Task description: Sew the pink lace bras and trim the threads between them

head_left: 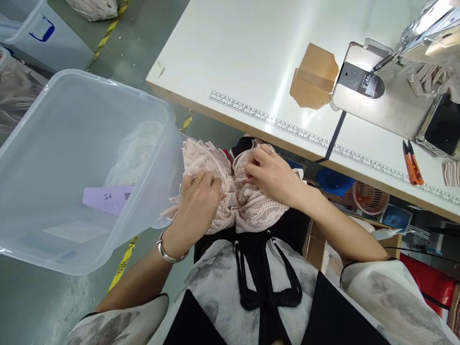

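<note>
On my lap rests a stack of pale pink lace bra cups (258, 213), nested in two mounds side by side with ragged fabric edges. My left hand (199, 203) lies over the left mound, its fingers curled down and closed on the lace. Over the upper part of the right mound, my right hand (269, 175) has bent fingers closed on the lace, with the fingertips partly hidden. The hands are a short way apart, with the seam between the mounds between them.
Left of my lap stands a clear plastic bin (118, 258) holding a purple paper slip (108, 199). Ahead is a white table (230, 52) with a printed ruler, cardboard (314, 76), a sewing machine (381, 96) and orange thread snips (413, 163). Baskets (370, 196) sit under the table.
</note>
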`<state>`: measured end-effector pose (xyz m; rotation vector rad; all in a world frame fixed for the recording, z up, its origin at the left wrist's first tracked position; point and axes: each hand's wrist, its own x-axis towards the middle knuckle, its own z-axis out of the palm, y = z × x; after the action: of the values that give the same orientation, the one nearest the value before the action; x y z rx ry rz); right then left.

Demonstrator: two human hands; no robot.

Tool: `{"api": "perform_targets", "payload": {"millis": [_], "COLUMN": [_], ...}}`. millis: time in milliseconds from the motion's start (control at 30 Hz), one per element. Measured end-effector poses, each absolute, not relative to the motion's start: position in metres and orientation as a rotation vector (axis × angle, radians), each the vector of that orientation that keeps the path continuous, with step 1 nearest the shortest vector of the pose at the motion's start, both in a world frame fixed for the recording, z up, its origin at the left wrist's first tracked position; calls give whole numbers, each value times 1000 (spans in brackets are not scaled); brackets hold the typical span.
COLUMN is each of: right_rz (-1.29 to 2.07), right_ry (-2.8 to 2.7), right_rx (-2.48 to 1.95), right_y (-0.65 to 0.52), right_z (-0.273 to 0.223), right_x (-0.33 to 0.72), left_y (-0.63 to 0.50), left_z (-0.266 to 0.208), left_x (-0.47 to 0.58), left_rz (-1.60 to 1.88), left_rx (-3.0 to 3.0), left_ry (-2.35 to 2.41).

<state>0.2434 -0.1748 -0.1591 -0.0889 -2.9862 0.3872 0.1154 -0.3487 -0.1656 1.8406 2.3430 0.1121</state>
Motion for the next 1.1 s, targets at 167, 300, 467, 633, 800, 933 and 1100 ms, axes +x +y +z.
{"api": "perform_targets", "payload": {"millis": [167,300,467,633,800,933,1100], "right_rz": [670,732,1069,1256,1444,1595,1569], "right_ry": [-2903,-3044,-3118,-3130,-2911,-2803,-2974], "right_rx": [169,62,-239,-166,-315,-423,-424], "right_y": [-181,-185,-178,-178,-175,-169,-173], "right_z": [-154,-141,-133,-138,-141,-141,-141], "right_x": [258,277,288,281,275,274,273], "left_y": [-333,-326,-327,-328,-328,-326,-324], "left_z": [-173,-168,-162,-161,-162,-161,-161], "left_x": [112,108,111,115,113,114,120], "left_rz": [578,564,728,800,839,906,944], "left_rx": [1670,1476,1158,978,883,895,925], "left_ry": [1920,1769,1600,1460,1421,1471,1544]}}
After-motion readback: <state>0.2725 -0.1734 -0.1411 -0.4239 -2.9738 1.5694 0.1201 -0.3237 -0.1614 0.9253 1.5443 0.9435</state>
